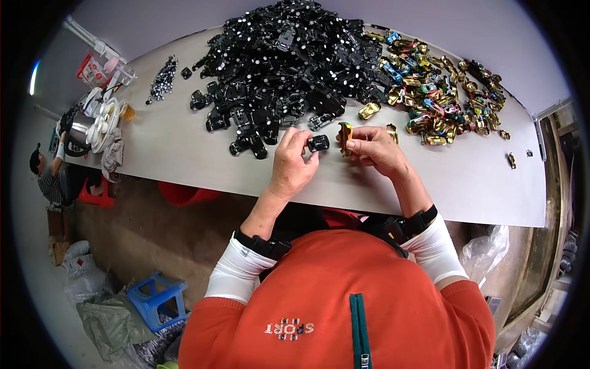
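Between the fingers of my left hand [293, 161] is a small black toy car chassis [318, 143]. My right hand [380, 149] pinches a gold toy car body [345, 139] with green and orange on it, held on edge. The two parts are a short gap apart, above the table near its front edge. Just beyond them, a heap of black chassis [289, 55] spreads over the table. One gold car body [369, 110] lies alone behind my right hand, and another gold body [392, 132] is partly hidden by its fingers.
A pile of gold and coloured car bodies [430, 92] covers the right of the grey table [203, 161]. Small shiny parts [162, 80] lie at the left, near white dishes [106, 126]. A blue stool [157, 296] stands on the floor. Another person [52, 178] sits at far left.
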